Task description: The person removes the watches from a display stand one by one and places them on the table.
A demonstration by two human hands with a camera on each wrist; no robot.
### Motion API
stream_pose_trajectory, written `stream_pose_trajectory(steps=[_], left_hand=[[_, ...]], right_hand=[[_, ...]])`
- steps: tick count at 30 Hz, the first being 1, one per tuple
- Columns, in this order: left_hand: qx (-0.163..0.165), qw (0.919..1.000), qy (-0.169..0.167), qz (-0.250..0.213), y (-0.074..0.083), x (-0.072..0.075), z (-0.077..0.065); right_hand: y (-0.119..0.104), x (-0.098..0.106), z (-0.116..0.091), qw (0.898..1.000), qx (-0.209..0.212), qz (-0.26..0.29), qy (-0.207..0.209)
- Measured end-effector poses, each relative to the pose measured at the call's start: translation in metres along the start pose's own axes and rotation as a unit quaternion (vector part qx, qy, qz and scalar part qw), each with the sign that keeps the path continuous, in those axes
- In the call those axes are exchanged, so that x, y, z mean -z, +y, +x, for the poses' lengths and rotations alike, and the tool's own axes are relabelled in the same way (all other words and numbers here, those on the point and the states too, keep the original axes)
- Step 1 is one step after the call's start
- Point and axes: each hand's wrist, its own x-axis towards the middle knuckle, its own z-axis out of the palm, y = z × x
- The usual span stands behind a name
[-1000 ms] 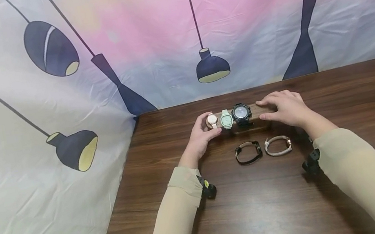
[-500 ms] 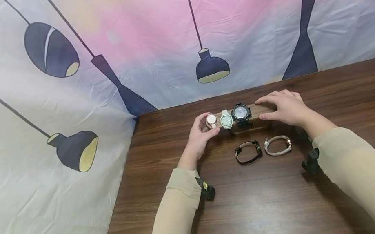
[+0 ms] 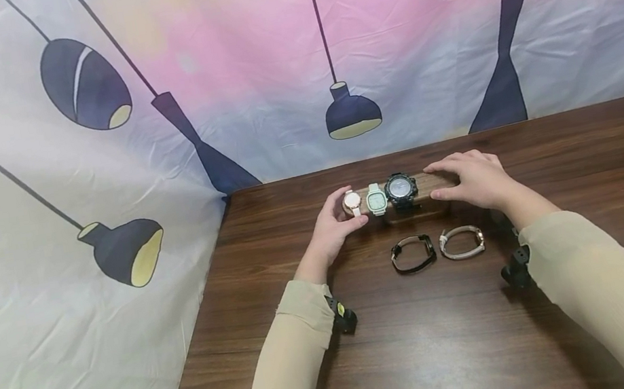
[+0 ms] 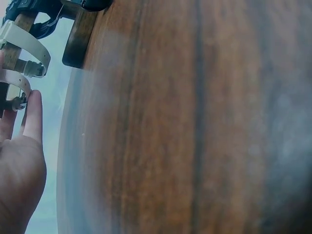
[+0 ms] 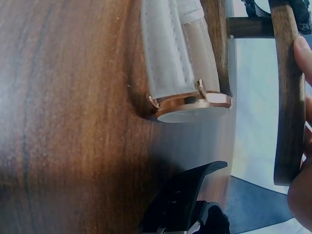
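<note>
A wooden watch stand (image 3: 431, 184) bears three watches: a small white one with a rose-gold case (image 3: 353, 200), a square mint-green one (image 3: 376, 200) and a bulky black one (image 3: 400, 187). My left hand (image 3: 326, 228) pinches the small white watch at the stand's left end. Its thumb meets the lower strap in the left wrist view; the other fingers are partly hidden behind. My right hand (image 3: 478, 180) grips the bare right end of the bar between thumb and fingers. In the right wrist view a fingertip lies against the bar (image 5: 287, 97).
In front of the stand, a black-strapped watch (image 3: 416, 266) and a white-strapped watch (image 3: 466, 255) lie on their sides on the brown wooden table (image 3: 423, 341). A printed cloth (image 3: 264, 58) hangs behind. A black strap with a buckle (image 5: 180, 195) shows low in the right wrist view.
The small white watch and my left hand have shifted very slightly to the left. My right hand and the two watches on the table stay in place.
</note>
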Motion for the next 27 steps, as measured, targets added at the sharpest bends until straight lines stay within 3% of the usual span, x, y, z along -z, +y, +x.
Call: stream_pose_trajectory(steps=[6,10,20,27], left_hand=[[0.010,0.9999,-0.011,-0.001,0.009,0.000,-0.004],[0.007,1.0000,-0.005,-0.003,-0.004,0.002,0.001],[0.007,0.9995,0.030,-0.006,-0.010,0.012,-0.006],[0.006,0.9995,0.026,-0.017,-0.012,0.016,-0.011]], right_hand=[[0.000,0.000,-0.001,1.000,-0.001,0.001,-0.001],[0.000,-0.001,-0.001,1.000,-0.002,0.001,-0.002],[0.000,0.001,-0.001,1.000,-0.003,-0.002,-0.004],[0.000,0.000,-0.001,1.000,-0.003,-0.003,-0.003]])
